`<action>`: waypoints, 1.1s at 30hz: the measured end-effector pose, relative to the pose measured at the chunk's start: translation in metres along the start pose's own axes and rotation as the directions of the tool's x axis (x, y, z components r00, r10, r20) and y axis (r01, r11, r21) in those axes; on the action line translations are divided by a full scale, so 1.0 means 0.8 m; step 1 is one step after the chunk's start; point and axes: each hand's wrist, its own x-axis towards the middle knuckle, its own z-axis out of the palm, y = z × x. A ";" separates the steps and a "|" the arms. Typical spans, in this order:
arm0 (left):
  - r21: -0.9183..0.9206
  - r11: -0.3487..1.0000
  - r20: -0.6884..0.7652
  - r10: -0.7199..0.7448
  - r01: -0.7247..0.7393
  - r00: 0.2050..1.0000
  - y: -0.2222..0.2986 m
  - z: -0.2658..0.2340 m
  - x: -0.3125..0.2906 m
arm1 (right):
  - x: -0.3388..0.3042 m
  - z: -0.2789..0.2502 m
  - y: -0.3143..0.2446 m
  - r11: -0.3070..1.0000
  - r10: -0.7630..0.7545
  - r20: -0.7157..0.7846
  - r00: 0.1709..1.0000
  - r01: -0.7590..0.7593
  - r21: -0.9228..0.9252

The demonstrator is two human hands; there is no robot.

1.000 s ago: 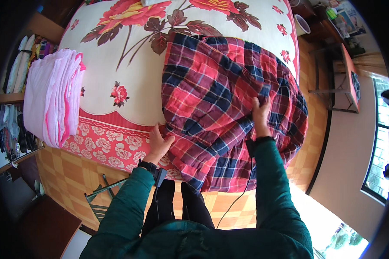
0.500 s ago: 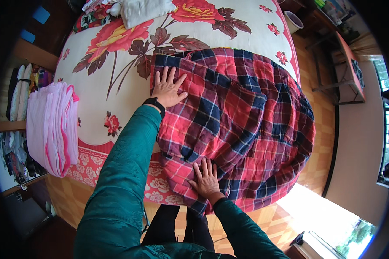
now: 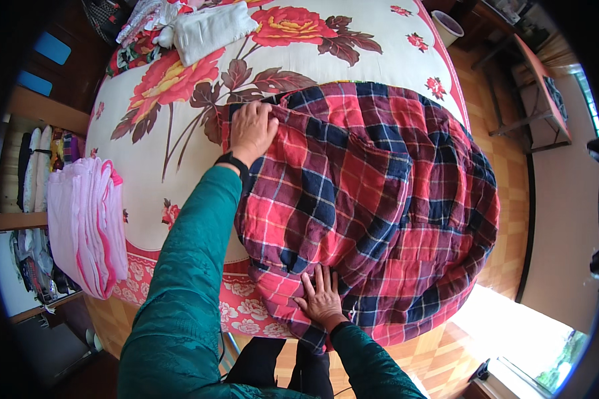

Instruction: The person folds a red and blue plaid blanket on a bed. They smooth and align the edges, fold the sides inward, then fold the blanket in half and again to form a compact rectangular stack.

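A large red and navy plaid cloth (image 3: 373, 199) lies rumpled over the near right part of the bed, bulging in loose folds. I cannot tell whether it is a garment or a cover. At its upper left corner, my left hand (image 3: 251, 132) has its fingers curled over the edge and closed on the fabric. Lower down, near the bed's front edge, my right hand (image 3: 323, 297) rests flat on the same cloth with its fingers spread.
The bedsheet (image 3: 150, 166) is white with large red flowers. Folded pink towels (image 3: 86, 223) sit at the bed's left edge, beside shelves of clothes (image 3: 40, 169). A folded white cloth (image 3: 209, 33) lies at the back. A bin (image 3: 447, 28) and table (image 3: 542, 80) stand right.
My left hand lay flat with spread fingers; now they are curled round the cloth's corner, slightly farther left. The right hand keeps its place on the cloth. The whole view has shifted a little.
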 end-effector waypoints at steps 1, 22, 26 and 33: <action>-0.066 0.986 -0.076 0.150 -0.155 0.986 -0.005 -0.002 0.017 | -0.001 -0.001 -0.001 1.000 0.001 0.005 1.000 -0.001 -0.005; -0.651 0.286 0.385 -0.675 0.704 0.630 -0.080 0.041 0.086 | -0.004 0.003 0.003 1.000 0.013 0.005 1.000 -0.013 0.011; -0.594 0.665 0.237 -0.393 0.452 0.889 -0.044 0.029 0.068 | -0.003 0.000 0.002 1.000 0.023 0.020 1.000 -0.023 0.002; -0.153 0.966 -0.049 0.201 -0.206 0.978 0.034 -0.066 -0.078 | -0.002 -0.003 0.005 0.996 0.005 0.009 1.000 -0.006 0.087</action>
